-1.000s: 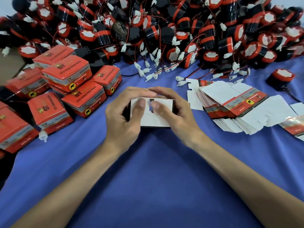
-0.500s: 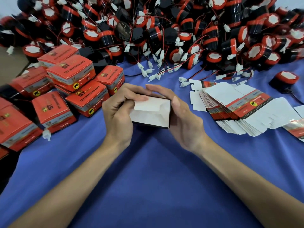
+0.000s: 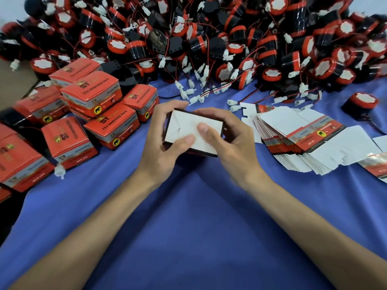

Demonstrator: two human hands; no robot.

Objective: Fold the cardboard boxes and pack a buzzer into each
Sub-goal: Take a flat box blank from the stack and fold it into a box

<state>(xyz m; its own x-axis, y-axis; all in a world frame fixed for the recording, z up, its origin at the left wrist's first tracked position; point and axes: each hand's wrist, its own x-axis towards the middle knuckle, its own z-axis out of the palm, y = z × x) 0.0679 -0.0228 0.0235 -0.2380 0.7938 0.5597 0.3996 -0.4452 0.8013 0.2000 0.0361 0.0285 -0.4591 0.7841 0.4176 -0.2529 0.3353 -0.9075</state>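
both hands are on one box (image 3: 184, 122), held just off the worktop (image 3: 188, 237) around its middle. left hand (image 3: 161, 147) wraps the left side, right hand (image 3: 232, 143) wraps the right. the thumbs (image 3: 202, 129) press flat on the white end flaps, which face up at the camera.

my read: fingers round the walls keep it square while the thumbs pin the flaps so they seat instead of popping open. looks like closing an end, but can't tell whether a buzzer is inside.

layout makes sense too. blanks (image 3: 293, 143) are fanned out toward the right edge, an easy grab for the right hand. packed boxes (image 3: 100, 101) are stacked toward the left edge, out of the way. buzzers (image 3: 209, 38) are heaped all along the far edge, wires and white plugs spilling forward. one stray buzzer (image 3: 363, 103) sits alone near the right edge, beyond the blanks.
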